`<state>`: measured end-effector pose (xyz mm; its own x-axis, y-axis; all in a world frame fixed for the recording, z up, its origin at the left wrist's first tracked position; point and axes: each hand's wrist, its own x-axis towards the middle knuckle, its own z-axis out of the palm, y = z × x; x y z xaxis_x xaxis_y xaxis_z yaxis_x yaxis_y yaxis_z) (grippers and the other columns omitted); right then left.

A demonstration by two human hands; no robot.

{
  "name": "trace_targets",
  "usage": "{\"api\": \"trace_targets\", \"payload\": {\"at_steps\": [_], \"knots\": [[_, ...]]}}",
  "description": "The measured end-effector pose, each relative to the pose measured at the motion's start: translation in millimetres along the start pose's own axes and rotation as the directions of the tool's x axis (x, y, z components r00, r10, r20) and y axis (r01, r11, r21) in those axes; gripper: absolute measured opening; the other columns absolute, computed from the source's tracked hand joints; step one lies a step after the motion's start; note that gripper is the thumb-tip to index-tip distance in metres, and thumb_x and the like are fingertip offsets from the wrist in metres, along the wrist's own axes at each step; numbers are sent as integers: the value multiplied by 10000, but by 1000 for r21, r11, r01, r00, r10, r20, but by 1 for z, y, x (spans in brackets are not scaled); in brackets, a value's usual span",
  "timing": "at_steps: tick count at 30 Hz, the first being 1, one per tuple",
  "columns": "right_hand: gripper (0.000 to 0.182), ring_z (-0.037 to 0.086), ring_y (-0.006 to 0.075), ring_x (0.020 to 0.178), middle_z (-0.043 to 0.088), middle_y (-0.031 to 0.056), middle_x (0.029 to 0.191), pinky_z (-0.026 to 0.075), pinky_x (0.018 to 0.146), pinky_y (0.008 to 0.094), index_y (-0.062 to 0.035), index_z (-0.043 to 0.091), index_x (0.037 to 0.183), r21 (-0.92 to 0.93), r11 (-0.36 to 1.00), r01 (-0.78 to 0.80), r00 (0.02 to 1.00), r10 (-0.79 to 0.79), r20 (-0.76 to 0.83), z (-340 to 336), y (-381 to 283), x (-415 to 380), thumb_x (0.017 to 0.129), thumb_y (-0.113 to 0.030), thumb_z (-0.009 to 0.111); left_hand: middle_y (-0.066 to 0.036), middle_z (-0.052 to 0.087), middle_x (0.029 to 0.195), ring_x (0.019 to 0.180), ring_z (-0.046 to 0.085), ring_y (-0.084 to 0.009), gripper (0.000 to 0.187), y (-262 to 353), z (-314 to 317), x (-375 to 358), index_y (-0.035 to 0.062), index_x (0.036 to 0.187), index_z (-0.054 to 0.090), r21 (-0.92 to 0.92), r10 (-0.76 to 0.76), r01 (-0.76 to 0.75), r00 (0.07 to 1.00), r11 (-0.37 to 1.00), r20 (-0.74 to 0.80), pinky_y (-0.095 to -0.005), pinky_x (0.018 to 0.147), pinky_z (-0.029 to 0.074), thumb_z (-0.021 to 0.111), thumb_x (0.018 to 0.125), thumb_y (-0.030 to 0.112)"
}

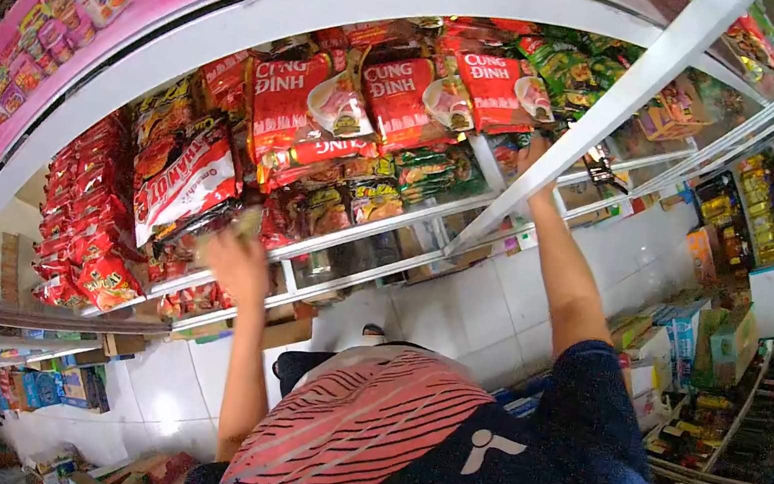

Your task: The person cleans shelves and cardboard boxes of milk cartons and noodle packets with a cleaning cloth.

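My left hand (237, 264) is over the front edge of the shelf, blurred, so its fingers do not show clearly. Close above it lies a white, red and black packet (189, 180). Behind the slanted white post, my right hand (535, 164) is partly covered and its grip is hidden. It is just below a red CUNG DINH noodle packet (499, 88). Two more such packets, the middle noodle packet (404, 103) and the left noodle packet (293, 100), lie along the same row.
Stacked red snack packets (92, 216) fill the shelf's left end. Green packets (575, 74) lie at its right. The slanted white post (611, 105) crosses in front. White rails (378, 236) edge the shelf. Boxes (680, 339) stand at right above a tiled floor (438, 301).
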<state>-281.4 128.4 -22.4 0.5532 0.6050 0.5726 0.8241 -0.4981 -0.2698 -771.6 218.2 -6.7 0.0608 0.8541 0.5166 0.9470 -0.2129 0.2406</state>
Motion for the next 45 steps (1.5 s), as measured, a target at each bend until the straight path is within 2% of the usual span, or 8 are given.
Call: {"api": "trace_targets", "payload": {"at_steps": [3, 7, 14, 20, 21, 28, 37, 45], "knots": [[106, 538, 215, 709, 555, 81, 720, 436, 666, 293, 14, 559, 812, 860, 474, -189, 920, 391, -13, 61, 63, -3, 756, -70, 525, -197, 494, 890, 868, 465, -355, 410, 102, 18, -26, -13, 966, 495, -385, 281, -218, 953, 897, 113, -450, 790, 365, 608, 715, 290], [79, 515, 171, 764, 556, 71, 788, 423, 714, 278, 13, 561, 822, 779, 608, -155, 631, 668, -395, -38, -16, -62, 805, -37, 502, -177, 498, 894, 894, 460, -339, 398, 157, 7, -31, 6, 1002, 509, -479, 531, -464, 848, 745, 4, -426, 786, 370, 579, 747, 305], [193, 415, 288, 1035, 476, 159, 1044, 310, 913, 382, -11, 551, 927, 677, 715, -172, 980, 193, 45, -99, -174, -218, 806, -160, 531, -164, 492, 872, 866, 439, -329, 284, 122, -5, -5, 17, 894, 591, -702, 612, -337, 771, 627, 176, -413, 760, 359, 442, 845, 254], [381, 324, 372, 1157, 323, 203, 1248, 221, 993, 453, -15, 509, 1078, 483, 864, 142, 973, -212, 94, -80, -280, -183, 770, -231, 570, -190, 494, 883, 855, 447, -340, 446, 89, 33, 8, -5, 1063, 491, -954, 557, -23, 816, 300, 156, -407, 764, 352, 253, 907, 338], [381, 324, 372, 1157, 323, 203, 1248, 221, 993, 453, -15, 509, 1078, 483, 863, 148, 974, -213, 83, -77, -293, -181, 770, -231, 570, -205, 504, 974, 940, 447, -340, 490, 69, 28, 22, -8, 1103, 479, -887, 562, 161, 721, 433, 405, -387, 835, 341, 223, 913, 364], [256, 470, 347, 900, 514, 177, 870, 395, 793, 425, 11, 545, 860, 273, 959, 71, 997, -75, 5, -40, -338, -144, 714, -195, 585, -206, 401, 1219, 1145, 347, -355, 547, -66, -37, 13, -15, 1215, 374, -300, 643, -580, 743, 758, 187, -483, 973, 211, 487, 810, 335], [272, 447, 294, 910, 524, 110, 878, 356, 829, 424, -94, 566, 895, 491, 831, 261, 920, -368, 135, -51, -436, -202, 643, -172, 630, -192, 268, 1336, 1247, 233, -332, 675, -112, -41, 3, -11, 1275, 295, -218, 618, -578, 722, 786, 311, -497, 1011, 144, 534, 713, 278], [224, 580, 243, 791, 593, 138, 852, 455, 719, 340, -15, 586, 889, 690, 721, -60, 992, 120, -39, -54, -290, -238, 666, -27, 590, -172, 262, 1354, 1248, 235, -342, 702, -122, -38, 2, 33, 1283, 315, -404, 661, -551, 721, 730, 210, -473, 1012, 167, 609, 670, 210]]}}
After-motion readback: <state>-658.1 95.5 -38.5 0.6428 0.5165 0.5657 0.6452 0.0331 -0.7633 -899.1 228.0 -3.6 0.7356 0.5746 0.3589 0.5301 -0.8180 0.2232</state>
